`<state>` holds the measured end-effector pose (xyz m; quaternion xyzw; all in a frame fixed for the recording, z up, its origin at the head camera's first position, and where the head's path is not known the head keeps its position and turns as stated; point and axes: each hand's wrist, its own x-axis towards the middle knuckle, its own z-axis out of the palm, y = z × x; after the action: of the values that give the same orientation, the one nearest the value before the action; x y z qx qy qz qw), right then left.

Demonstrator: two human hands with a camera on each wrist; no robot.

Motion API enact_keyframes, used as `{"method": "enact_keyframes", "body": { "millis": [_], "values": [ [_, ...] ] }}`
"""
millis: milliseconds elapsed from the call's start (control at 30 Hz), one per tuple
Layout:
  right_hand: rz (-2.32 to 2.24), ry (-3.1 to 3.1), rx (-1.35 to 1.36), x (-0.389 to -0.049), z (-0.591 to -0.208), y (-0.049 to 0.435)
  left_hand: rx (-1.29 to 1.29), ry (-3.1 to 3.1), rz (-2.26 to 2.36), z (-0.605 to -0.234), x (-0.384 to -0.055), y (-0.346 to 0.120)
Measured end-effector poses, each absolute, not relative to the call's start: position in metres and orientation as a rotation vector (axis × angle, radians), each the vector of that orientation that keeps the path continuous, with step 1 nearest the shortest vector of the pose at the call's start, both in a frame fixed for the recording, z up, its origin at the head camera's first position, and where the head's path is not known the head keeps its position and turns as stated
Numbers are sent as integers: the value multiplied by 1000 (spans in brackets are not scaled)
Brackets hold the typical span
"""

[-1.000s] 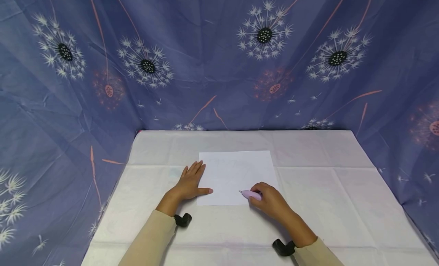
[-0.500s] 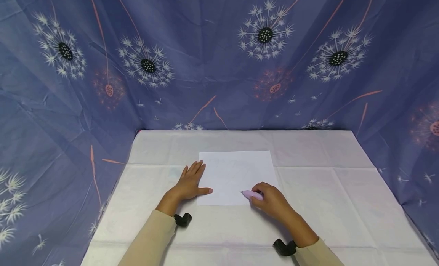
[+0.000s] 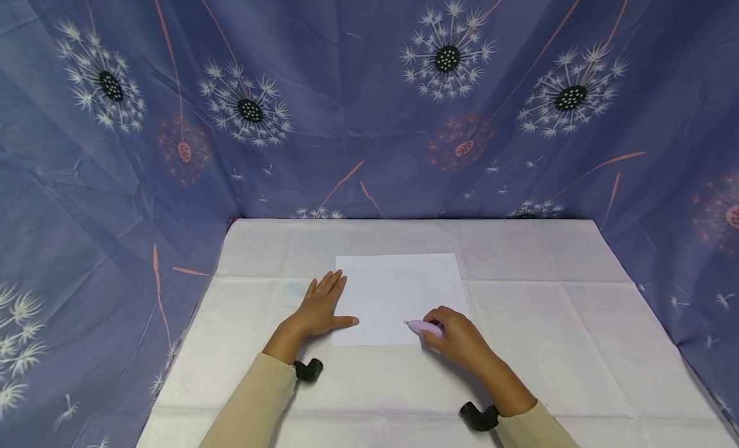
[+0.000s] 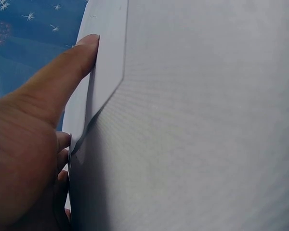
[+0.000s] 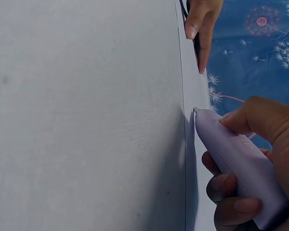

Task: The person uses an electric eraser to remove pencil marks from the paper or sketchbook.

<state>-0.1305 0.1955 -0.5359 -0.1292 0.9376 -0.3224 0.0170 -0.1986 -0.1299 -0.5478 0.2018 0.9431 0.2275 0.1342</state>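
Spread at nine o'clock, the left hand (image 3: pixel 316 314) seemingly steadies the paper (image 3: pixel 398 291). At four, the right hand (image 3: pixel 460 341) grips a lilac tool (image 3: pixel 424 328).

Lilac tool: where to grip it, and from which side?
Probably around the thick, rounded body of the lilac tool, coming from the person's right: its narrow tip points left over the paper, so stay behind the taper. The right hand holds it there.
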Motion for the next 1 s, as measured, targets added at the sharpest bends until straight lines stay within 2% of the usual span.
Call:
{"method": "enact_keyframes", "body": {
  "millis": [1000],
  "values": [
    [-963, 2935, -396, -131, -535, 197, 602, 2733, 666, -555, -201, -131]
  ]
}}
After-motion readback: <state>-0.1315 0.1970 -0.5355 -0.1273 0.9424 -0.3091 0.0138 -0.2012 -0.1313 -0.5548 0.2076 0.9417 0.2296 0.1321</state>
